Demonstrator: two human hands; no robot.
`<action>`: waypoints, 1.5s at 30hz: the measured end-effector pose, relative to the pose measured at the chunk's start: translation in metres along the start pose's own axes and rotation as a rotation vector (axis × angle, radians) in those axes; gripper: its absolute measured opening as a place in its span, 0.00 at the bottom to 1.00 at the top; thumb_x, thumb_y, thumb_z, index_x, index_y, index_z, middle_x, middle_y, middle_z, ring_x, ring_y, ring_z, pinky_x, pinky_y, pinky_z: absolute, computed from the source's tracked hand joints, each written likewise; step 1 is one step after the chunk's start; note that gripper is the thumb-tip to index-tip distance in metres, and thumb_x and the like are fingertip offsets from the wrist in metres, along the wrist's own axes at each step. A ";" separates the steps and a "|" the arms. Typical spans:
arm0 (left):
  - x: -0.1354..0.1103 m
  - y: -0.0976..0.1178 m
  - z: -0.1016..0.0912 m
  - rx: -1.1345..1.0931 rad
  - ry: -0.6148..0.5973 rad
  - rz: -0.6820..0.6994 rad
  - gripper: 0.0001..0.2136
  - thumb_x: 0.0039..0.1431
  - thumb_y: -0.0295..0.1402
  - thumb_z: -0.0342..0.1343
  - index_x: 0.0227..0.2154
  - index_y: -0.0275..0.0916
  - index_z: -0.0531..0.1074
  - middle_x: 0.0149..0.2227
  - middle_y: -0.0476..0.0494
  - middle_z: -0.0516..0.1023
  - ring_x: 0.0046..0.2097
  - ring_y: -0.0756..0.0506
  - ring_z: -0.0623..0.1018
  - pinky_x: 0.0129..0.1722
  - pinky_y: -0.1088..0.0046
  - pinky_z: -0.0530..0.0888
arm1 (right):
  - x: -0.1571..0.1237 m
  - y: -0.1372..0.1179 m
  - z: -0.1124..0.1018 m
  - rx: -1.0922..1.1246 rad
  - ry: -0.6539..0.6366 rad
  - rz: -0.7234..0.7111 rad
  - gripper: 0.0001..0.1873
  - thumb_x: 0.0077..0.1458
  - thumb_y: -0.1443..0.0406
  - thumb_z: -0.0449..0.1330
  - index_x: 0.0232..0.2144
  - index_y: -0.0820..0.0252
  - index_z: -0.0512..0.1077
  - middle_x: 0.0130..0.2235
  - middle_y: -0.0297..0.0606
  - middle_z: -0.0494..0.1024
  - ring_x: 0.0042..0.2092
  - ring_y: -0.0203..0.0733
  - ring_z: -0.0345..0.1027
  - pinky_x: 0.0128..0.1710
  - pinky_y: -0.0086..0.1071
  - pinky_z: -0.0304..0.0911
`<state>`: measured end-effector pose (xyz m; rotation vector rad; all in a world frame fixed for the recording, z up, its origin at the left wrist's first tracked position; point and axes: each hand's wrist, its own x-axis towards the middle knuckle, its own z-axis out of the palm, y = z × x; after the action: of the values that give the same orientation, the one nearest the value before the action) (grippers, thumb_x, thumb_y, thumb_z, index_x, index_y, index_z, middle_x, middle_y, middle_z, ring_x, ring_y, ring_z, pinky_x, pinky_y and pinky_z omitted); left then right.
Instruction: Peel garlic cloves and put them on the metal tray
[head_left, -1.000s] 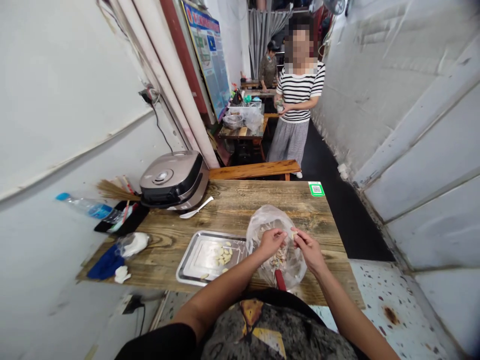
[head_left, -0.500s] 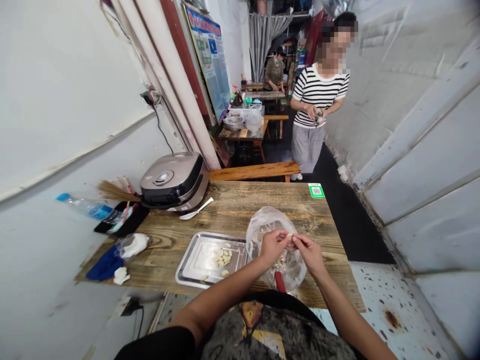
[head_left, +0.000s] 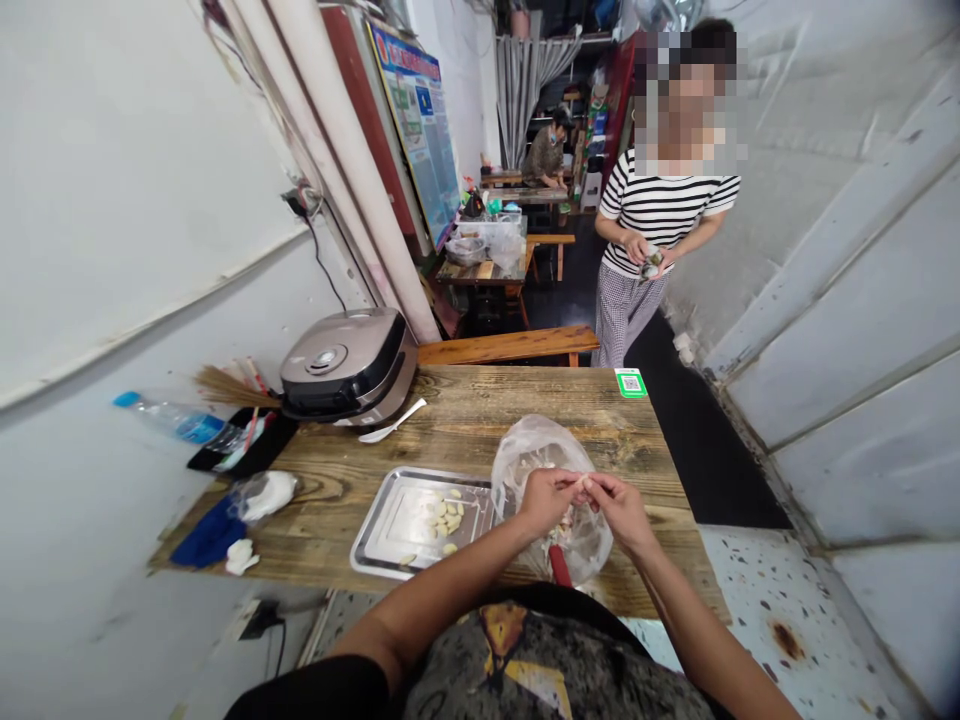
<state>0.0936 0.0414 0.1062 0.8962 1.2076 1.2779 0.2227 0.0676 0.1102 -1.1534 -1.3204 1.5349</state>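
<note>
Over a clear plastic bag (head_left: 517,450), my left hand (head_left: 551,497) and my right hand (head_left: 616,507) meet at the fingertips. Both pinch a small pale garlic clove (head_left: 583,481), mostly covered by the fingers. Papery skins and bits lie inside the open bag beneath them. A red handle (head_left: 559,565) sticks out at the bag's near side; the rest of that tool is hidden. Left of the bag, a metal tray (head_left: 382,515) holds several peeled garlic cloves (head_left: 444,515), and my left forearm crosses its near right corner.
A grey electric cooker (head_left: 345,365) and a white plastic spoon (head_left: 393,422) sit at the far left. A bottle (head_left: 180,420), a black tray, a blue cloth (head_left: 211,530) and a white bag line the left edge. A person in stripes (head_left: 664,220) stands beyond the table's right corner.
The person in the striped top has come closer, holding something small. My hands stay together over the bag, with only slight finger movement on the clove.
</note>
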 end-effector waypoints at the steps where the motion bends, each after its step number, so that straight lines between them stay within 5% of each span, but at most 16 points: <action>1: 0.001 0.001 -0.001 -0.011 -0.004 -0.023 0.17 0.41 0.42 0.63 0.30 0.32 0.76 0.26 0.41 0.78 0.27 0.46 0.77 0.30 0.70 0.76 | 0.000 0.001 0.000 0.019 0.001 0.010 0.18 0.41 0.55 0.64 0.30 0.64 0.75 0.22 0.35 0.73 0.22 0.33 0.58 0.24 0.28 0.55; 9: 0.002 0.013 -0.003 -0.144 -0.016 -0.151 0.19 0.36 0.42 0.65 0.29 0.32 0.76 0.24 0.43 0.78 0.27 0.47 0.77 0.32 0.69 0.76 | 0.003 -0.002 0.001 0.050 0.018 0.041 0.20 0.39 0.52 0.65 0.29 0.63 0.77 0.21 0.35 0.72 0.21 0.31 0.56 0.22 0.27 0.53; 22: -0.003 0.002 0.002 0.049 0.031 0.007 0.15 0.45 0.41 0.60 0.32 0.34 0.77 0.31 0.41 0.79 0.30 0.45 0.78 0.33 0.68 0.76 | 0.004 -0.008 0.009 -0.051 0.108 0.051 0.12 0.36 0.60 0.65 0.24 0.63 0.75 0.22 0.37 0.75 0.25 0.39 0.66 0.27 0.31 0.62; 27: -0.001 0.005 0.000 -0.005 0.010 -0.089 0.17 0.43 0.40 0.61 0.32 0.32 0.76 0.25 0.42 0.79 0.26 0.46 0.77 0.31 0.68 0.76 | 0.004 -0.003 0.004 -0.019 0.043 0.084 0.16 0.38 0.56 0.64 0.25 0.64 0.75 0.20 0.35 0.73 0.20 0.32 0.59 0.20 0.26 0.54; 31: -0.004 0.008 0.001 -0.008 0.053 -0.016 0.15 0.42 0.39 0.62 0.31 0.33 0.77 0.28 0.41 0.79 0.28 0.45 0.78 0.32 0.68 0.76 | 0.002 -0.005 0.002 0.093 -0.041 0.142 0.19 0.39 0.55 0.65 0.30 0.65 0.76 0.21 0.34 0.72 0.19 0.29 0.55 0.19 0.25 0.50; 45: -0.006 0.016 0.004 -0.045 0.196 0.027 0.12 0.47 0.39 0.58 0.28 0.33 0.76 0.21 0.47 0.74 0.23 0.52 0.71 0.26 0.78 0.69 | -0.004 -0.007 0.007 0.493 -0.203 0.201 0.11 0.46 0.59 0.64 0.32 0.60 0.74 0.29 0.35 0.72 0.30 0.32 0.62 0.30 0.25 0.60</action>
<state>0.0948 0.0384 0.1231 0.7711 1.3172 1.4350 0.2175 0.0632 0.1184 -0.8477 -0.8877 2.0253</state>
